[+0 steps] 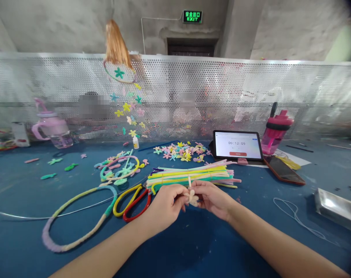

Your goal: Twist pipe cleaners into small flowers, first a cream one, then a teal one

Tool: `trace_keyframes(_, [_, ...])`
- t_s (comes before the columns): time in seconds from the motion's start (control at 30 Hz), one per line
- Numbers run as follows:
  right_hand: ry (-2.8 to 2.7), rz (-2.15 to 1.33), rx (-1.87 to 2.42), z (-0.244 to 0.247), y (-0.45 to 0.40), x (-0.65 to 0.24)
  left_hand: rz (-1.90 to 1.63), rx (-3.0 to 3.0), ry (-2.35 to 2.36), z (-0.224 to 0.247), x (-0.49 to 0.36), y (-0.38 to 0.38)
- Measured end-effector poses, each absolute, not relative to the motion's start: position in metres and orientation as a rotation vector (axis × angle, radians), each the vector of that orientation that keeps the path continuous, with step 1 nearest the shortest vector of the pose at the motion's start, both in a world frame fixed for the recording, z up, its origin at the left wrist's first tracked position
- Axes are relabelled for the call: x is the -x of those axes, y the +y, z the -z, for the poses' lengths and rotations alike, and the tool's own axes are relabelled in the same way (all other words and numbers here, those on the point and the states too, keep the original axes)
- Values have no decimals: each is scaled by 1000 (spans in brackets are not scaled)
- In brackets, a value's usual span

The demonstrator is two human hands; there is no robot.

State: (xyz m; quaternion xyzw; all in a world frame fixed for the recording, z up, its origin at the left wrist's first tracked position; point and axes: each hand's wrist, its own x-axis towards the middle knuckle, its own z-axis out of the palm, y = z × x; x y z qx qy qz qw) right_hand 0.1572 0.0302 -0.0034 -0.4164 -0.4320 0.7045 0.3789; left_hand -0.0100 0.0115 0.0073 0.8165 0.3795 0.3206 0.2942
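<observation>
Both my hands meet above the blue table, pinching a small cream pipe-cleaner flower (192,197) between their fingertips. A short stem of it sticks up. My left hand (163,204) holds it from one side, and my right hand (212,199) holds it from the other. Just behind my hands lies a thick bundle of pastel pipe cleaners (189,177). Scissors with yellow and red loop handles (131,204) rest close to my left hand. Further left lies a large hoop wrapped in pastel pipe cleaner (77,220).
A heap of pastel flowers (179,151) and a tablet showing a timer (237,145) stand at the back of the blue table (192,247). A phone (284,170), pink bottle (275,131) and metal box (337,210) lie right. Two people (94,106) sit behind perforated metal mesh (221,96).
</observation>
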Motion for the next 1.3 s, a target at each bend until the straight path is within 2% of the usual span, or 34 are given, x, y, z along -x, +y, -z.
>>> trace_keyframes(0.33, [-1142, -1802, 1036, 5, 26, -156, -823, -1983, 951, -7, 10, 11])
trace_keyframes(0.6, [-1351, -1739, 829, 2, 29, -161, -812, -1764, 866, -14, 11, 13])
trace_keyframes(0.7, [-1680, -1544, 820, 3, 37, -167, -851, -1761, 854, -16, 14, 15])
trace_keyframes(0.8, [-2014, -1131, 803, 2, 41, -172, -895, -1759, 839, -16, 16, 16])
trace_keyframes(0.87, [-2091, -876, 784, 0, 42, -173, -905, -1751, 825, -17, 17, 17])
trace_keyframes(0.97, [-2139, -718, 724, -4, 40, -173, -888, -1752, 820, -18, 17, 17])
trace_keyframes(1.3, [-2245, -900, 791, -2, 39, -174, -894, -1829, 893, -16, 20, 21])
